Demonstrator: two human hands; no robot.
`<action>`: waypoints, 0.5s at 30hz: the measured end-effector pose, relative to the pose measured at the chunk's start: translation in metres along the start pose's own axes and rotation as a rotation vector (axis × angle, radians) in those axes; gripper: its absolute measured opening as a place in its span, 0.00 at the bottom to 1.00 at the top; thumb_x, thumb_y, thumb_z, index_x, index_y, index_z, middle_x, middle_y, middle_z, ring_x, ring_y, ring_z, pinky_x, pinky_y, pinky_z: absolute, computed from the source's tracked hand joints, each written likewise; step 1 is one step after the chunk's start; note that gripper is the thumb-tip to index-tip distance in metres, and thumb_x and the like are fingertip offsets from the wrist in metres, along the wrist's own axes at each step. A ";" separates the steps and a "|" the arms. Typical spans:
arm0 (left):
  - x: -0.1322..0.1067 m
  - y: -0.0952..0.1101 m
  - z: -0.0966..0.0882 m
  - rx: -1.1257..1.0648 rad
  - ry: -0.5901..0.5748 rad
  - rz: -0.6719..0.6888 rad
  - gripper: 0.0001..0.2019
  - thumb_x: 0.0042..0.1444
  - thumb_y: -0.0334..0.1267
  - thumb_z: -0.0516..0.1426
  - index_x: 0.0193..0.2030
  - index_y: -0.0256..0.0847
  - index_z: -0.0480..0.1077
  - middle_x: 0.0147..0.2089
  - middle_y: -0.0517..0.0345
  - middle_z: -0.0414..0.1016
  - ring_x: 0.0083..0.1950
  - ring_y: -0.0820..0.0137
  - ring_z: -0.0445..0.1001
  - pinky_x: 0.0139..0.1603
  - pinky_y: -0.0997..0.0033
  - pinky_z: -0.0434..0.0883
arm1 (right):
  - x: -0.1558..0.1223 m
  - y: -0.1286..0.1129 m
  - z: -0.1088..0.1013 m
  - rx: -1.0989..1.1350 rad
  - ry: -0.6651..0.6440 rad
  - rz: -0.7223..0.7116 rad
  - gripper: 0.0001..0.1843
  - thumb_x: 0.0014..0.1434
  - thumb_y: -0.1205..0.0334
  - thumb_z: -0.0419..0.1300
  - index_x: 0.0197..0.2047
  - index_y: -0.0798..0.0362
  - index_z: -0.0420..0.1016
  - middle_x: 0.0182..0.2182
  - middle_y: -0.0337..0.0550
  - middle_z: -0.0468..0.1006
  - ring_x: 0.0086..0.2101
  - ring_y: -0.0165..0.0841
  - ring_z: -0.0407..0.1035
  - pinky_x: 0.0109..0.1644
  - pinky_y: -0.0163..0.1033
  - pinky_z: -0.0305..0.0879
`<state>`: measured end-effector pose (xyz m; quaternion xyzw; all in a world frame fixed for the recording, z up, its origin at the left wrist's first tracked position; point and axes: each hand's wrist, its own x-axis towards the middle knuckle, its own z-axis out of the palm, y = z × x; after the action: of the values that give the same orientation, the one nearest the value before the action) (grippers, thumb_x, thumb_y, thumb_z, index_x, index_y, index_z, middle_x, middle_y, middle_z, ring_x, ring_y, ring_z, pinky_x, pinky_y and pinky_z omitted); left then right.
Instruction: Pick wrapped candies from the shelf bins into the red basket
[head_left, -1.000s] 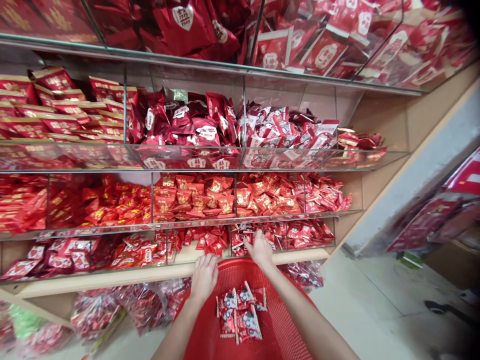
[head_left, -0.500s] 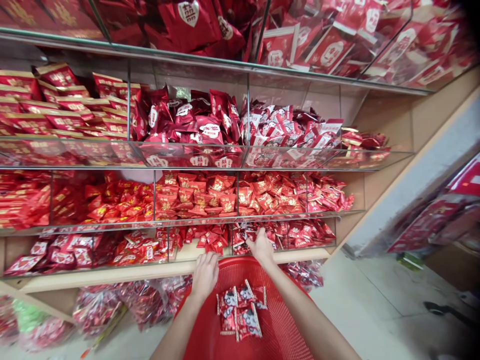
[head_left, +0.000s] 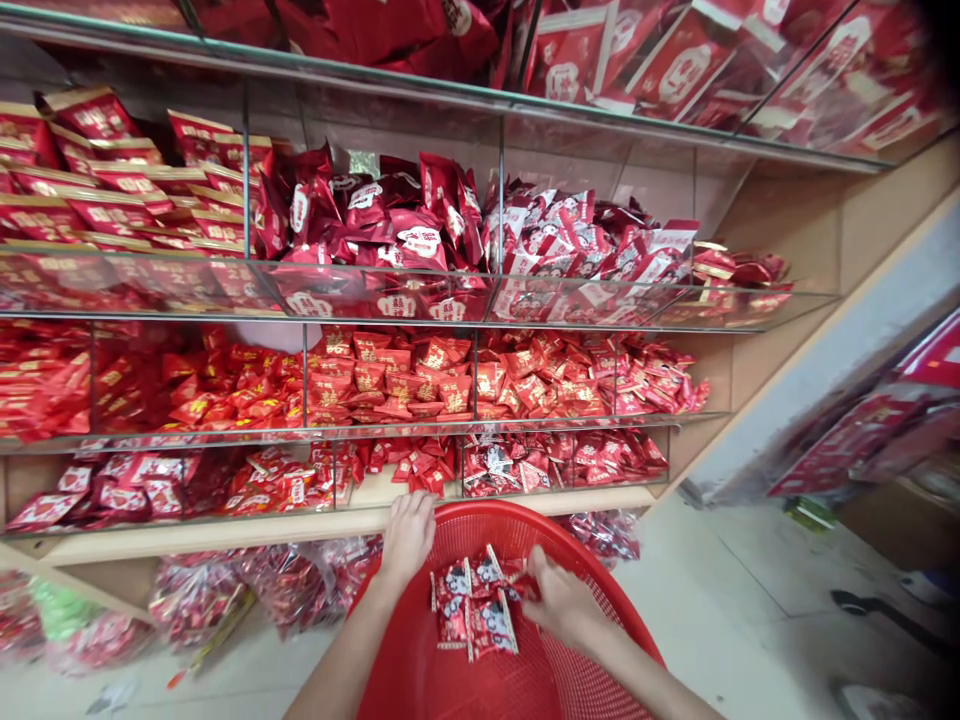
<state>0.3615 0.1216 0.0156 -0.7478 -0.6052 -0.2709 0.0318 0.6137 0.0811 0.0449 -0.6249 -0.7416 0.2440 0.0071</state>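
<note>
My left hand (head_left: 409,532) has its fingers closed over the far left rim of a red perforated plastic basket (head_left: 611,590). Several small red-and-white candy packets (head_left: 491,625) printed with cartoon figures lie together on the basket's bottom. Just right of them, inside the basket, is my right hand (head_left: 561,598), its fingers bent toward the nearest packet. Motion blurs those fingers, and whether a packet is between them I cannot tell. Beyond the rim, the lowest shelf has a bin of similar red-and-white packets (head_left: 495,465), with red packets (head_left: 424,470) in the bin to its left.
Clear-fronted shelf bins (head_left: 390,378) rise in tiers, filled with red and gold packets. A pale wooden ledge (head_left: 225,533) runs along the bottom. Beneath it sit plastic bags of packets (head_left: 199,605). On the right are a wooden side panel (head_left: 795,235) and tiled floor (head_left: 735,590).
My right hand has left the lowest shelf bin and come down into the basket beside the packets. My left hand stays on the rim. The view has shifted slightly.
</note>
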 end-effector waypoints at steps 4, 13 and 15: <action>0.000 0.000 0.000 -0.004 0.001 0.004 0.14 0.57 0.30 0.45 0.47 0.44 0.65 0.43 0.56 0.68 0.44 0.66 0.64 0.49 0.62 0.60 | -0.012 0.011 0.023 -0.101 -0.195 0.066 0.26 0.43 0.69 0.56 0.49 0.56 0.62 0.38 0.54 0.75 0.40 0.46 0.70 0.39 0.42 0.62; 0.000 -0.001 -0.001 -0.016 0.003 0.005 0.15 0.57 0.31 0.45 0.50 0.45 0.64 0.43 0.56 0.68 0.44 0.66 0.64 0.50 0.62 0.59 | 0.004 0.016 0.052 -0.183 -0.258 0.149 0.35 0.44 0.71 0.57 0.58 0.60 0.57 0.41 0.51 0.74 0.44 0.42 0.69 0.45 0.40 0.65; 0.000 -0.001 0.000 -0.018 0.011 0.006 0.15 0.57 0.31 0.46 0.49 0.45 0.65 0.43 0.56 0.69 0.44 0.67 0.64 0.50 0.62 0.60 | 0.006 0.015 0.055 -0.204 -0.241 0.143 0.34 0.45 0.70 0.57 0.57 0.62 0.58 0.42 0.54 0.73 0.45 0.44 0.68 0.46 0.41 0.65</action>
<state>0.3603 0.1217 0.0152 -0.7484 -0.6004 -0.2802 0.0294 0.6089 0.0690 -0.0106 -0.6397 -0.7118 0.2403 -0.1628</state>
